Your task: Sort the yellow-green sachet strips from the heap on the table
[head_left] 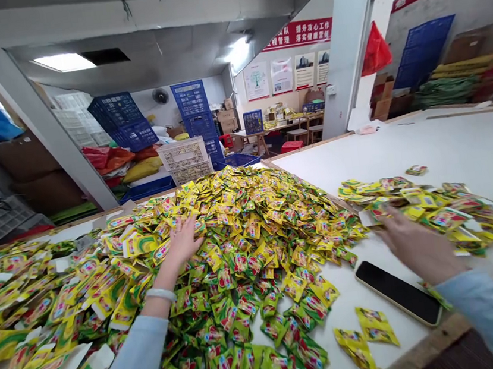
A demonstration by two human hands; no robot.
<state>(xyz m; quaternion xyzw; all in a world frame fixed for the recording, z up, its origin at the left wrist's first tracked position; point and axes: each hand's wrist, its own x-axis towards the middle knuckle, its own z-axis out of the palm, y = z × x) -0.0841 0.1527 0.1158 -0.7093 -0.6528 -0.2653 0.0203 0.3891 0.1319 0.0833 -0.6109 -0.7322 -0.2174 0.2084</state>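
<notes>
My left hand [184,240] lies on the upper left of a big heap of small yellow-and-green sachets [251,220], fingers spread and nothing gripped. At the right, my right hand [418,244] is closed at the end of a small yellow carton [370,217] whose white flap sticks out beyond the fingertips; its fingers are blurred and partly hidden. More yellow cartons [452,216] lie in a loose pile beside and behind that hand. Many cartons with white open ends [62,291] cover the table's left side. Green sachets [246,364] spread toward the front.
A black-screened phone [399,292] lies below my right hand, near the wooden table edge [421,345]. Two loose yellow sachets [376,325] rest beside it. A wooden strip [304,183] divides the white tabletop. Blue crates [195,116] and a white crate [184,156] stand behind.
</notes>
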